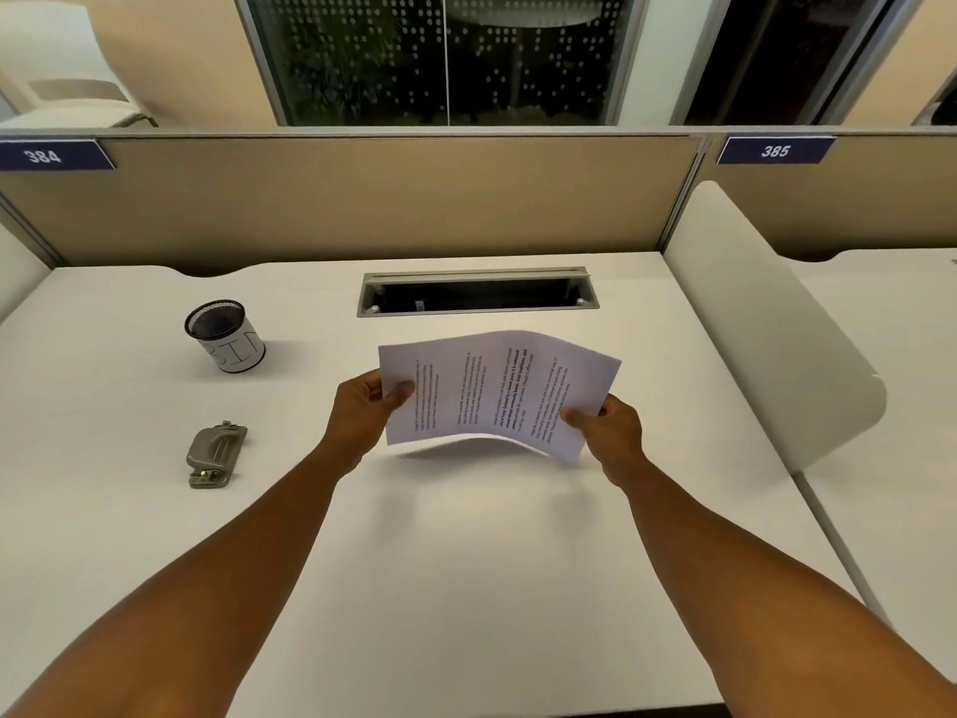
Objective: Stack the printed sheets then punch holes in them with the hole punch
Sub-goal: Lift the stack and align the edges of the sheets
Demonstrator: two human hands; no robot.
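Left hand [368,409] and right hand [606,427] grip the bowed printed sheets [497,393] above the desk [466,562]; hole punch [215,455] lies well left.

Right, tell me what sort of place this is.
Most likely a shared office or study hall: a white desk fenced by partition panels, numbered seat tags 384 and 385, and a cable hatch.

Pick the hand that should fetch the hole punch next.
Left. The hole punch lies on the desk beside the left hand; the right hand would probably cross the sheets.
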